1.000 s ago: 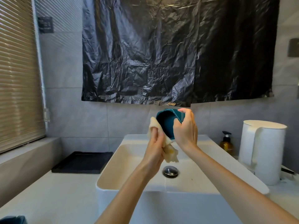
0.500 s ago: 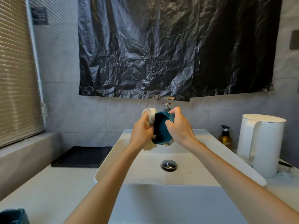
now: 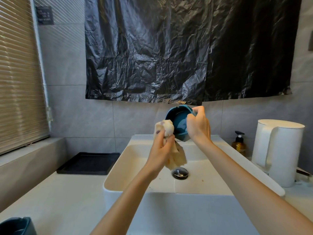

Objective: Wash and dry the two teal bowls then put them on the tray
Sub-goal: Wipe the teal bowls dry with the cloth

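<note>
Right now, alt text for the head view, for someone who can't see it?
The right hand holds a teal bowl tilted, opening toward the camera, over a white sink, while the left hand grips a cream cloth beside its rim. A black tray sits on the counter left of the sink; a white kettle stands to the right.

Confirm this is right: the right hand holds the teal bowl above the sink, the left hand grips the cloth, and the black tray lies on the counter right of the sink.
Wrong on one point: the head view shows the black tray on the counter left of the sink. The rest stands: right hand holds the teal bowl above it, left hand grips the cloth.
</note>
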`<control>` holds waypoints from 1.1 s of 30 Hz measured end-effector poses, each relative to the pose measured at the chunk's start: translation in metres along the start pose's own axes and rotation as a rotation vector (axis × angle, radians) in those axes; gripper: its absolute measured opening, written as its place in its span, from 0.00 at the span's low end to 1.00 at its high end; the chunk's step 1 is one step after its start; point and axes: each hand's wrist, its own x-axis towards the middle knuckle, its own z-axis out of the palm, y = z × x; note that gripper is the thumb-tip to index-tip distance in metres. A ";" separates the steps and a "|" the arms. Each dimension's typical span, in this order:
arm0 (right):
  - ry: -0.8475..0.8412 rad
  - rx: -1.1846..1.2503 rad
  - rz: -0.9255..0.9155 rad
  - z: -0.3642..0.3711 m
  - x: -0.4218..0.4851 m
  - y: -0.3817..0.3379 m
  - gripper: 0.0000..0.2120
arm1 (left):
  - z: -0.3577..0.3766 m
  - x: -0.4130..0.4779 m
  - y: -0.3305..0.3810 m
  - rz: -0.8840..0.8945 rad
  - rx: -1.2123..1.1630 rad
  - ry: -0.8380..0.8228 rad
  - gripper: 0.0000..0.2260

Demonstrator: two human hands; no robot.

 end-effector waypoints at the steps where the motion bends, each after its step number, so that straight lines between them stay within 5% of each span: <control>1: 0.010 -0.031 -0.026 -0.001 0.001 0.001 0.07 | 0.000 -0.005 -0.001 -0.006 -0.033 -0.039 0.11; 5: -0.015 -0.094 -0.081 -0.004 -0.003 0.005 0.10 | -0.007 0.009 0.009 -0.122 -0.240 0.016 0.20; 8: -0.078 -0.083 -0.097 -0.005 -0.011 0.006 0.10 | -0.008 0.020 0.021 -0.006 0.078 0.083 0.10; 12: -0.120 -0.027 -0.105 -0.003 -0.022 0.002 0.15 | -0.009 0.028 0.011 0.027 0.338 0.093 0.25; 19: -0.181 -0.016 -0.212 0.001 -0.036 0.000 0.10 | -0.019 0.040 -0.005 -0.027 0.431 0.307 0.14; 27: -0.245 -0.057 -0.303 0.002 -0.041 -0.004 0.09 | -0.030 0.034 -0.003 0.138 0.847 0.269 0.26; 33: -0.030 0.149 -0.212 0.019 -0.047 -0.007 0.13 | -0.004 0.023 0.000 -0.156 -0.029 0.496 0.27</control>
